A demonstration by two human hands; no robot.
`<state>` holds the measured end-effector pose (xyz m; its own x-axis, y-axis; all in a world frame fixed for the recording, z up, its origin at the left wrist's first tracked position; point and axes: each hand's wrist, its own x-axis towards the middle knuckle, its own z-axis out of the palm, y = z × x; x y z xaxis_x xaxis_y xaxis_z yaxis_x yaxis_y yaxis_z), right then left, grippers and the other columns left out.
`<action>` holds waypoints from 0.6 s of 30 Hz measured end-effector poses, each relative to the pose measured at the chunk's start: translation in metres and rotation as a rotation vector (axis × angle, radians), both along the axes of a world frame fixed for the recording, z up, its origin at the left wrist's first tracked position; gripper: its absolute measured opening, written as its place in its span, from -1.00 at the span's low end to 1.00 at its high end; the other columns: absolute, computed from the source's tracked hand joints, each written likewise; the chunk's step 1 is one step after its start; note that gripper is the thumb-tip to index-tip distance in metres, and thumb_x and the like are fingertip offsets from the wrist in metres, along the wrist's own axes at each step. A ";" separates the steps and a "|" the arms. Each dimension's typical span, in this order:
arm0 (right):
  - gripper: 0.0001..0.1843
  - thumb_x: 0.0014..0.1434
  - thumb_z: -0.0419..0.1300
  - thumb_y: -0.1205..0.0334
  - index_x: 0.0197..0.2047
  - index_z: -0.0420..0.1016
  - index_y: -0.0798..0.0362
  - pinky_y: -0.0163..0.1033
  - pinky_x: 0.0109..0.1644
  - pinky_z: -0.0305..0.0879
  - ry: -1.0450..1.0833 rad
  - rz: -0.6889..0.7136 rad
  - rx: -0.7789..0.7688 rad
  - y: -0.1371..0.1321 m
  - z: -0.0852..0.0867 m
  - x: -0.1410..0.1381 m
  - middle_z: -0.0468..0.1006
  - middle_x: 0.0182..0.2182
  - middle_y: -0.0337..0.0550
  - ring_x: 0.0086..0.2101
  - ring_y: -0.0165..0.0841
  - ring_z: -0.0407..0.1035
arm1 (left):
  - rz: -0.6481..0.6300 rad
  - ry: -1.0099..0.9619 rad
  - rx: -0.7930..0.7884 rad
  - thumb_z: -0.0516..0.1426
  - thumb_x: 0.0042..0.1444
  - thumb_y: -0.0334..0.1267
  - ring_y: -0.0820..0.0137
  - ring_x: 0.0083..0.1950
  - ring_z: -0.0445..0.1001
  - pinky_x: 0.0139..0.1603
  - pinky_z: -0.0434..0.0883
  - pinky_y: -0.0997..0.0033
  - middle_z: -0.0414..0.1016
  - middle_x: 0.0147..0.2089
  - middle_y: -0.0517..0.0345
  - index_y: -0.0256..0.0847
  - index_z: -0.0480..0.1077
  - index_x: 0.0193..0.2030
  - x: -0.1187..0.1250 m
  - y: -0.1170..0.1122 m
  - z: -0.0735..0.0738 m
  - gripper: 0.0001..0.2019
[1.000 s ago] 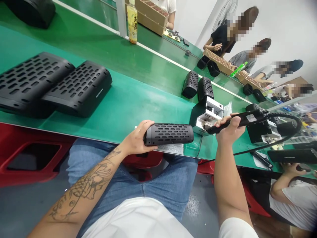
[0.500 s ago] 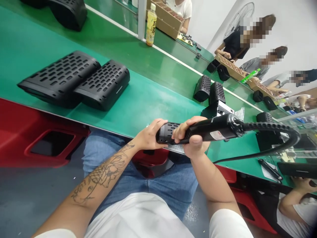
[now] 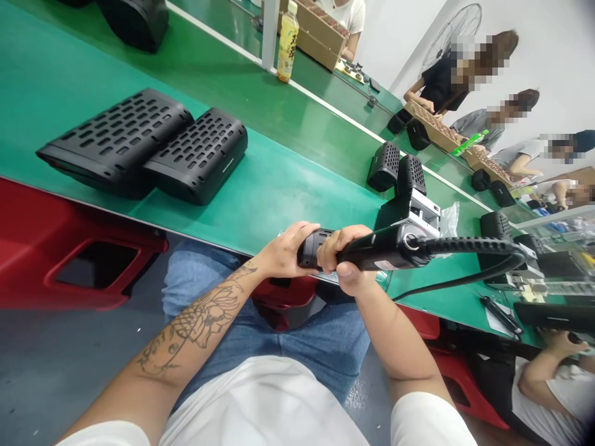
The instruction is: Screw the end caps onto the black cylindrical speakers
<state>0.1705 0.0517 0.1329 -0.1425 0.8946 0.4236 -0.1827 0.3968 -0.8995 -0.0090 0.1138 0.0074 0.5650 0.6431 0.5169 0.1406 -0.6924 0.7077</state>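
Note:
My left hand (image 3: 284, 254) is wrapped round the end of a black perforated speaker shell (image 3: 310, 246), held at the near edge of the green bench (image 3: 260, 192). My right hand (image 3: 341, 260) grips a black electric screwdriver (image 3: 388, 248) lying along the top of that shell, hiding most of it. A thick black cable (image 3: 469, 248) runs from the tool's rear to the right. The tool's tip is hidden behind my fingers.
Two large black perforated shells (image 3: 144, 145) lie on the bench at left. Two smaller upright ones (image 3: 397, 170) stand behind a white and black box (image 3: 411, 214). A drink bottle (image 3: 287, 42) stands far back. Other people work along the right. Red stools (image 3: 79, 248) sit below.
My right hand has brought the screwdriver from the right over onto the speaker shell and now holds it along the shell. The view has shifted a little to the left.

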 end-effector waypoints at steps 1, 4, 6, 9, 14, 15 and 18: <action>-0.38 0.12 0.64 -0.36 -0.21 0.40 -0.18 -0.13 -0.47 0.46 -0.001 0.002 0.006 0.000 0.001 -0.001 0.41 -0.63 -0.52 -0.64 -0.35 0.34 | 0.000 0.000 0.001 0.56 0.17 0.12 -0.25 0.60 0.54 0.62 0.58 -0.34 0.47 0.56 -0.29 -0.06 0.24 0.71 0.000 0.000 0.000 0.07; -0.40 0.14 0.66 -0.30 -0.19 0.41 -0.18 -0.18 -0.50 0.41 0.026 0.015 0.029 0.001 0.005 -0.002 0.45 -0.62 -0.52 -0.67 -0.39 0.30 | 0.005 0.006 -0.017 0.56 0.15 0.11 -0.24 0.61 0.54 0.63 0.57 -0.33 0.48 0.56 -0.26 -0.04 0.26 0.70 0.000 -0.001 0.000 0.07; -0.39 0.12 0.67 -0.31 -0.19 0.41 -0.18 -0.18 -0.50 0.42 0.041 0.008 0.025 0.002 0.005 -0.004 0.46 -0.61 -0.51 -0.67 -0.39 0.30 | 0.008 0.006 -0.027 0.56 0.15 0.13 -0.26 0.61 0.53 0.63 0.56 -0.35 0.50 0.54 -0.27 -0.07 0.27 0.69 0.001 0.000 -0.001 0.06; -0.32 0.07 0.67 -0.41 -0.25 0.38 -0.18 -0.13 -0.45 0.49 -0.005 -0.022 0.006 0.003 0.002 -0.010 0.46 -0.62 -0.48 -0.62 -0.35 0.38 | 0.012 0.002 -0.017 0.57 0.14 0.14 -0.31 0.60 0.53 0.63 0.54 -0.44 0.52 0.53 -0.33 -0.13 0.28 0.68 0.001 0.001 -0.001 0.07; -0.36 0.16 0.62 -0.45 -0.17 0.46 -0.17 -0.14 -0.50 0.47 0.026 -0.086 0.056 -0.003 0.014 -0.010 0.49 -0.60 -0.47 -0.65 -0.35 0.39 | -0.047 0.062 -0.018 0.56 0.13 0.03 -0.26 0.53 0.61 0.59 0.61 -0.35 0.53 0.54 -0.30 -0.10 0.28 0.67 -0.013 0.003 0.008 0.04; -0.38 0.21 0.58 -0.45 -0.11 0.49 -0.16 -0.16 -0.52 0.46 0.065 -0.134 0.087 -0.006 0.022 -0.001 0.49 -0.59 -0.48 -0.66 -0.36 0.38 | -0.052 0.087 -0.051 0.57 0.11 0.02 -0.22 0.50 0.65 0.57 0.63 -0.29 0.54 0.53 -0.26 -0.08 0.28 0.67 -0.018 0.004 0.010 0.05; -0.39 0.31 0.50 -0.46 0.02 0.53 -0.15 -0.21 -0.54 0.44 0.133 -0.423 0.174 -0.010 0.048 0.055 0.48 -0.58 -0.52 -0.68 -0.40 0.37 | 0.020 0.144 -0.176 0.58 0.03 0.07 -0.17 0.46 0.69 0.57 0.65 -0.17 0.56 0.53 -0.17 -0.05 0.30 0.65 -0.034 0.014 0.020 0.08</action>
